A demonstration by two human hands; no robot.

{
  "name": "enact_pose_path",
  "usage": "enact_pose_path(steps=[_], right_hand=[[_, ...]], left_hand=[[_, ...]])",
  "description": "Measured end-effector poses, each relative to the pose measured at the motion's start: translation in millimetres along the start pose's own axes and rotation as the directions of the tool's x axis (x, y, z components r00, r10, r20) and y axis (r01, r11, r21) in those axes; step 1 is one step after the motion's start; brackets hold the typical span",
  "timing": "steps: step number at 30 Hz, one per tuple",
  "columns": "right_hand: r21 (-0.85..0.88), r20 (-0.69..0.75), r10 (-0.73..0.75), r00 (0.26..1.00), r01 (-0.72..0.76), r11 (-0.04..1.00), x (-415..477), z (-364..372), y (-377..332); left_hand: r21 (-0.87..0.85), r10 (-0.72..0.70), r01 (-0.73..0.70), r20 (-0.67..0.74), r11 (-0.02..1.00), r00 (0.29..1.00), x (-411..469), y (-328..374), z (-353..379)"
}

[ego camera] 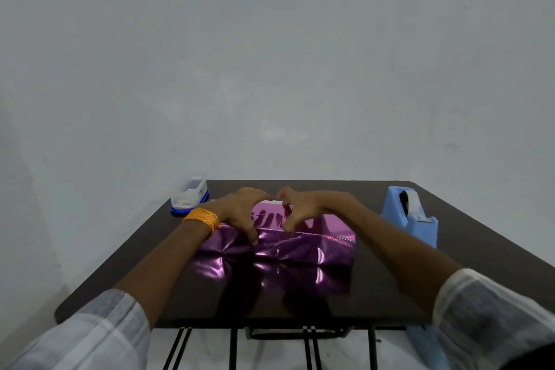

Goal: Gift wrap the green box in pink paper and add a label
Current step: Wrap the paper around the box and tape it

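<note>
Glossy, foil-like pink paper (279,249), mirror-bright along its creases, with holographic glitter on one edge. Dark, smooth, polished tabletop (375,279); reflects the paper's shine. Pale blue matt plastic tape dispenser (411,219). Clear plastic container (189,195) on a shiny blue base. Rough orange wound-thread wristband (204,218). Soft woven checked cloth sleeves (90,336). Thin black metal table legs (232,348).
</note>
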State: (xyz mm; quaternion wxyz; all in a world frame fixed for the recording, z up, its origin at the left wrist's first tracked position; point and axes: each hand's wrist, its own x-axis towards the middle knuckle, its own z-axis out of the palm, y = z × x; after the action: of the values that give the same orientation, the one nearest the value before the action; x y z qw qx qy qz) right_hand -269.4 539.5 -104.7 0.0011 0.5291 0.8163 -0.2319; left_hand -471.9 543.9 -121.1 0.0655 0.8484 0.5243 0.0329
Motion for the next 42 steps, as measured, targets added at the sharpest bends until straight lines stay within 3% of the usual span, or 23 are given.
enact_pose_path(steps=[3, 8, 12, 15, 18, 21, 24, 31, 33, 37, 42], right_hand=[[-0.016, 0.049, -0.024, 0.999, 0.025, 1.0, -4, -7, 13], [-0.008, 0.013, -0.083, 0.996, 0.083, 0.996, -7, -4, 28], [-0.104, -0.04, -0.098, 0.994, 0.093, 0.99, -6, 1, 38], [-0.088, -0.037, -0.11, 0.993, 0.107, 0.99, -5, 2, 43], [0.1, -0.027, -0.113, 0.993, 0.115, 0.988, -12, -5, 48], [0.165, -0.196, -0.069, 0.978, 0.103, 0.981, -15, -12, 49], [0.032, -0.288, -0.05, 0.956, 0.061, 0.998, -2, -15, 50], [-0.049, -0.236, -0.086, 0.968, 0.077, 0.996, 56, -22, 49], [-0.043, -0.159, -0.079, 0.984, 0.074, 0.996, 78, -25, 51], [-0.216, -0.017, 0.018, 1.0, -0.021, 0.976, 116, -22, 60], [-0.315, -0.064, 0.02, 0.998, -0.039, 0.948, 130, -11, 74]], left_hand=[[-0.027, -0.032, 0.033, 0.049, 0.999, 0.998, 2, 13, 5], [0.02, -0.042, 0.041, 0.061, 0.999, 0.997, 4, 24, 8], [0.043, -0.054, 0.05, 0.1, 0.998, 0.994, 6, 24, 11], [-0.091, -0.054, 0.065, 0.12, 0.994, 0.991, 1, 24, 8], [-0.347, -0.068, 0.063, -0.001, 0.936, 0.998, -2, 20, 4], [-0.491, -0.197, 0.067, -0.218, 0.869, 0.956, 6, 9, 4], [-0.403, -0.225, 0.09, -0.3, 0.911, 0.927, 23, -12, 7], [-0.264, -0.29, 0.239, -0.172, 0.934, 0.942, 60, -61, 18], [-0.265, -0.326, 0.276, -0.166, 0.924, 0.931, 70, -70, 23], [-0.216, -0.353, 0.328, -0.087, 0.92, 0.932, 90, -79, 30], [-0.082, -0.379, 0.38, 0.037, 0.921, 0.925, 105, -98, 50]])
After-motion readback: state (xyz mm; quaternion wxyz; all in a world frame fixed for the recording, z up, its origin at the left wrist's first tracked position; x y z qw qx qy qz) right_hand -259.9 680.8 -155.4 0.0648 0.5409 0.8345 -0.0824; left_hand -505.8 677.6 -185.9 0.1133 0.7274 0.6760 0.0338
